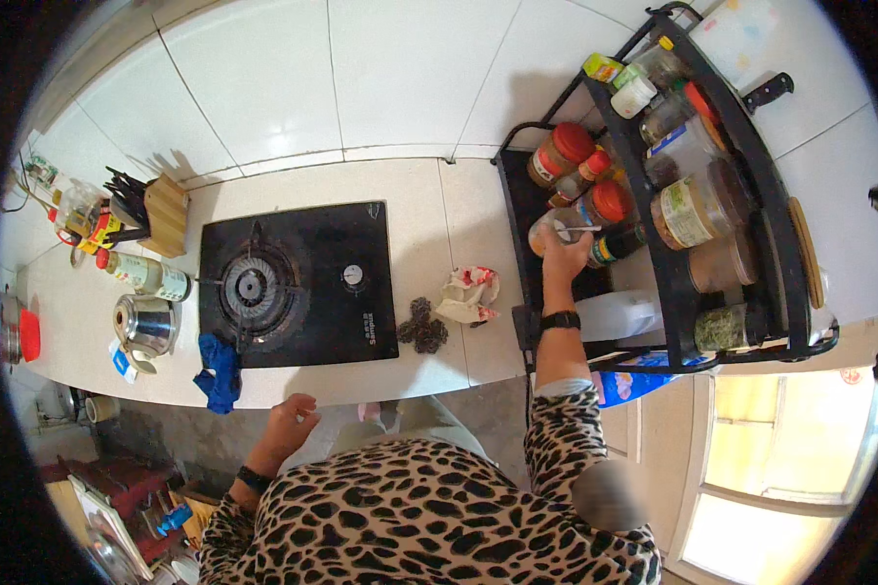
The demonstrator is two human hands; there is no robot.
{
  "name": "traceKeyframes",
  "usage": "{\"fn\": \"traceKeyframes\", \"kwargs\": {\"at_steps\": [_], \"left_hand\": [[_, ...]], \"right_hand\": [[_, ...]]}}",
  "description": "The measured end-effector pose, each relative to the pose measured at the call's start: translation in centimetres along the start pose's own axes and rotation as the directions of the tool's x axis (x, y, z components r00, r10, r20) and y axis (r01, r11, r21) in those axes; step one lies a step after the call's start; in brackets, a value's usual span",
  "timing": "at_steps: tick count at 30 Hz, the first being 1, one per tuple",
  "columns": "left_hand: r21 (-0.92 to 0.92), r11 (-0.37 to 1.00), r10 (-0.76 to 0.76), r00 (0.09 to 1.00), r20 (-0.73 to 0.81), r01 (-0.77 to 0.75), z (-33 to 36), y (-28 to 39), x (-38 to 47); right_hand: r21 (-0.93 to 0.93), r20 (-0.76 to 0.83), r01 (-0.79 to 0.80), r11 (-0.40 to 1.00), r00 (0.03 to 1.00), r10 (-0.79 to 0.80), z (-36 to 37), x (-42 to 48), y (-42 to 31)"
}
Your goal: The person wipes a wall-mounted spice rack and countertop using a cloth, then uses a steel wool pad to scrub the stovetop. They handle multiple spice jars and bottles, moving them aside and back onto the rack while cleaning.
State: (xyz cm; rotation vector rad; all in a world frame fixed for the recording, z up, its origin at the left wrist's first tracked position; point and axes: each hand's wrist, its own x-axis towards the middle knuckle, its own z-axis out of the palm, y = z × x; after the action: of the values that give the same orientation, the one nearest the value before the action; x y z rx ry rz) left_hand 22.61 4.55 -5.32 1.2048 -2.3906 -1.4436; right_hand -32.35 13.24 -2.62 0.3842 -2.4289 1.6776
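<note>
My right hand (565, 254) reaches onto the lower shelf of a black metal rack (662, 292), its fingers on a clear jar (543, 235) with a white spoon-like handle (578, 229) at its opening. Whether the fingers grip the jar or the handle is unclear. Beside it stand a red-lidded jar (606, 203) and a dark bottle (618, 245). My left hand (293, 424) hangs with curled, parted fingers in front of the counter edge, holding nothing. It is nearest to a blue cloth (219, 373) draped over the edge by the black gas stove (318, 292).
Steel wool scourers (424, 327) and a crumpled wrapper (470, 295) lie right of the stove. Left of it are a metal pot (146, 324), a lying bottle (146, 276) and a wooden knife block (167, 216). Jars crowd the rack's upper shelf, near a black-handled knife (768, 92).
</note>
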Motion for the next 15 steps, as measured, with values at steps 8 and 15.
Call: {"fn": "traceKeyframes", "kwargs": {"at_steps": [8, 15], "left_hand": [[-0.008, 0.998, -0.057, 0.997, -0.056, 0.057, -0.7, -2.5, -2.3], [0.002, 0.968, -0.252, 0.964, -0.087, 0.253, 0.1, -3.9, -3.2]], "right_hand": [[-0.193, -0.14, 0.103, 0.976, 0.982, -0.131, 0.2, 2.0, 4.2], [-0.447, 0.59, 0.187, 0.875, 0.796, 0.132, -1.5, -12.0, 0.9]]}}
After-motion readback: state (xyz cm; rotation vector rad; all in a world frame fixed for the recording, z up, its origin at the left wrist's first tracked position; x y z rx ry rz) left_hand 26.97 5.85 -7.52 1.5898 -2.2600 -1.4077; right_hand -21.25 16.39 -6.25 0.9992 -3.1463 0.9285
